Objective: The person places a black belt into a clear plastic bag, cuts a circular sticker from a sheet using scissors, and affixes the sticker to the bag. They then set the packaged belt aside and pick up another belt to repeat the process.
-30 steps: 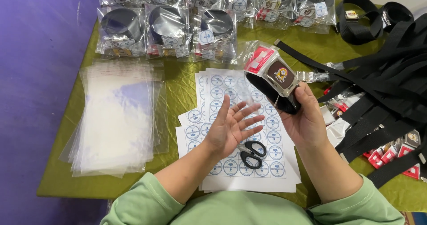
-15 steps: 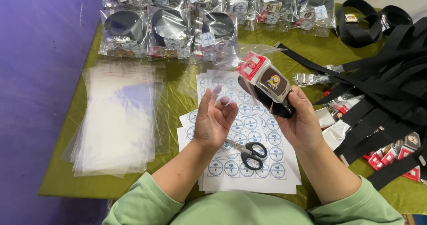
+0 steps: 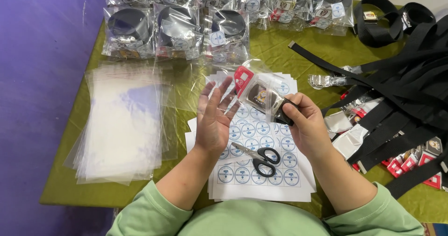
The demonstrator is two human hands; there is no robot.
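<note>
Nearest, black-handled scissors (image 3: 258,158) lying on sheets of round blue-and-white stickers (image 3: 261,170), just below both hands. Above them, left hand (image 3: 213,119) spread wide and flat, fingers splayed, holding nothing, fingertips at the edge of a clear bag. Right hand (image 3: 305,124) closed around a rolled black belt (image 3: 283,112) partly slipped into that clear plastic bag (image 3: 259,89), red card tag (image 3: 242,79) and a badge-like buckle showing through the film. Bundle probably light and springy, the webbing soft but apt to uncoil; film thin, slippery, crinkly, easily creased. Best gripped across the coil itself, with the bag's open mouth pinched at its edge. To the left, a stack of empty clear bags (image 3: 123,124) on the olive-green table (image 3: 60,189). To the right, loose black straps (image 3: 401,91) and red-tagged buckles (image 3: 420,163). Farthest back, rows of bagged belts (image 3: 179,30), each sealed with a sticker.
</note>
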